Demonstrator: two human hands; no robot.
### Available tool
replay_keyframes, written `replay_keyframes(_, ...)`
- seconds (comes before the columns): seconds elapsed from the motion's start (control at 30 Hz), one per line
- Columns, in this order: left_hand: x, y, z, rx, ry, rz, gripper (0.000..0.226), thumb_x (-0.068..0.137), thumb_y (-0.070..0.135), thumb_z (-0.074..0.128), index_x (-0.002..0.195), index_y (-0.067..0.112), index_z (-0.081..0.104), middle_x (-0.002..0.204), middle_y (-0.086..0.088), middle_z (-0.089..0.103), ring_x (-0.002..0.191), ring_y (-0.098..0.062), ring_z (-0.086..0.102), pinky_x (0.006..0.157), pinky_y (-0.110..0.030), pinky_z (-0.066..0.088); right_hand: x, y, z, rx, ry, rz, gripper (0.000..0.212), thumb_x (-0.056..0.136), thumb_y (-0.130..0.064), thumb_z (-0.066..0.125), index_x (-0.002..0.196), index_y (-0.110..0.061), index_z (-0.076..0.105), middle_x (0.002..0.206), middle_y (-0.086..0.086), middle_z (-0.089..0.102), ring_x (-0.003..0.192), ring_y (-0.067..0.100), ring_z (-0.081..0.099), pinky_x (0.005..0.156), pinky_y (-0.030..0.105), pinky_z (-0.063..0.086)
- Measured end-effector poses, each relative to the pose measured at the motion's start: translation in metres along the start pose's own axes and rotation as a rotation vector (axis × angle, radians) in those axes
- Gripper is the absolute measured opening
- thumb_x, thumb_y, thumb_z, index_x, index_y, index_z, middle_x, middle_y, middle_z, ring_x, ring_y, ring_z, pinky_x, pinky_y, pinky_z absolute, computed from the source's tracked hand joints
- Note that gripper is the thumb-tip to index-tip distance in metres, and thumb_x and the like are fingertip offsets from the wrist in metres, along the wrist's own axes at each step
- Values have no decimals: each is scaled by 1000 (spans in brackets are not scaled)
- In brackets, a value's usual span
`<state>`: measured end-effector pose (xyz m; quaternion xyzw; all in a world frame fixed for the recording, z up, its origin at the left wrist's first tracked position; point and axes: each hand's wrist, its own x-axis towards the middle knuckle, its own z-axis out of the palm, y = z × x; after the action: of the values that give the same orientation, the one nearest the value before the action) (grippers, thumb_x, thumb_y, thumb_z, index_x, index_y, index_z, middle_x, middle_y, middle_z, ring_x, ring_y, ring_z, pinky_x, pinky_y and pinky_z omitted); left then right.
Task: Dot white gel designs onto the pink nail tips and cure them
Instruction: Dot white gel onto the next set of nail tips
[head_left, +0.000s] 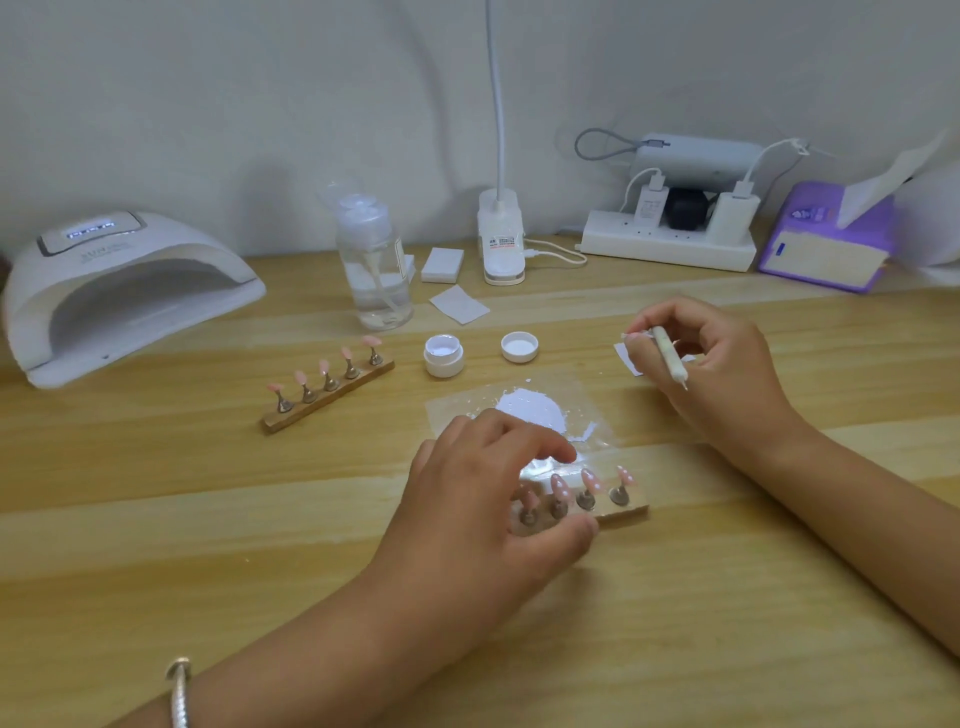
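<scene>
Left hand: your left hand clamps the near holder strip, thumb on its near edge and fingers curled over its far edge.
Near nail tips: the pink tips stand on metal stems on that strip, near the middle of the table. Four show, some with white dots (the strip's left end is hidden under your fingers).
Right hand: your right hand is closed round the dotting pen, which slants across the fingers. A small paper scrap sits at your fingertips, but I cannot tell whether you hold it.
Gel: the open gel pot stands beside its lid, just beyond the clear palette sheet smeared with white gel.
Far strip: a second holder strip with five pink tips lies to the left, apart from both hands.
Cure lamp: the cure lamp sits far left, display lit.
Back row: a pump bottle, a clip lamp base, a power strip and a purple tissue box line the far edge.
</scene>
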<state>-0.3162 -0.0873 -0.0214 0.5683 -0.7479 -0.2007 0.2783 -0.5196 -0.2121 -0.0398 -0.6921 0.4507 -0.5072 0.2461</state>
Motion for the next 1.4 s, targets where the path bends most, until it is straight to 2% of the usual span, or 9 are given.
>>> replay_keyframes(0.1,4,3,-2,16,-16,-15,25,73,56,62,94,43,58,103,29,48,110,9,35,92,-3,17,0,0,-1,-8,-5,0,16,84,-11,72,78,-26,69,77,5,69,72,38,60,57,40,47)
replay_keyframes(0.3,5,10,9,-11,72,-16,7,81,38,73,81,37,66,95,22,55,98,3,45,91,-19,28,-1,1,-1,-6,-3,7,14,82,-14,72,77,-26,69,77,5,69,73,39,60,57,40,47)
replay_keyframes(0.43,6,10,13,54,163,18,9,77,34,76,75,36,67,91,21,59,91,1,48,90,-14,23,-1,1,-1,-17,-10,0,15,83,-14,72,77,-27,68,76,1,69,72,38,59,58,40,47)
replay_keyframes(0.73,6,15,17,121,295,202,6,74,29,75,72,32,71,88,18,69,87,-3,58,86,-26,30,-1,-2,-2,-10,-28,6,15,84,-10,72,78,-24,69,77,4,69,72,38,59,58,40,48)
replay_keyframes(0.87,2,15,5,-76,432,206,6,79,26,76,75,30,71,88,22,72,86,5,60,95,-28,36,-3,-6,-3,10,-42,-6,14,85,-8,70,80,-20,69,76,3,69,75,38,61,64,38,49)
replay_keyframes(0.97,1,11,-6,-264,438,139,7,78,23,80,77,26,75,83,25,72,86,6,66,91,-37,45,-8,-16,-5,16,-89,-76,11,89,-7,69,85,-16,68,78,-1,68,78,28,63,75,40,52)
replay_keyframes(1.13,3,2,-9,-575,408,32,6,76,15,81,75,20,79,78,11,76,68,-10,72,59,-16,55,-22,-46,-2,-6,-175,-331,9,91,-15,70,93,-22,65,88,-12,64,83,14,61,80,23,47)
replay_keyframes(1.23,4,1,-7,-606,394,40,1,75,19,79,75,20,79,77,10,76,68,-8,72,57,-12,52,-30,-60,3,-60,-213,-449,8,90,-17,68,95,-23,64,91,-16,63,87,12,61,83,18,44)
replay_keyframes(1.4,5,-2,-7,-635,410,36,4,74,21,78,77,21,80,78,11,76,77,-8,72,56,-11,51,-38,-66,7,-47,-267,-461,10,89,-13,70,93,-22,65,89,-9,63,88,17,61,84,20,43)
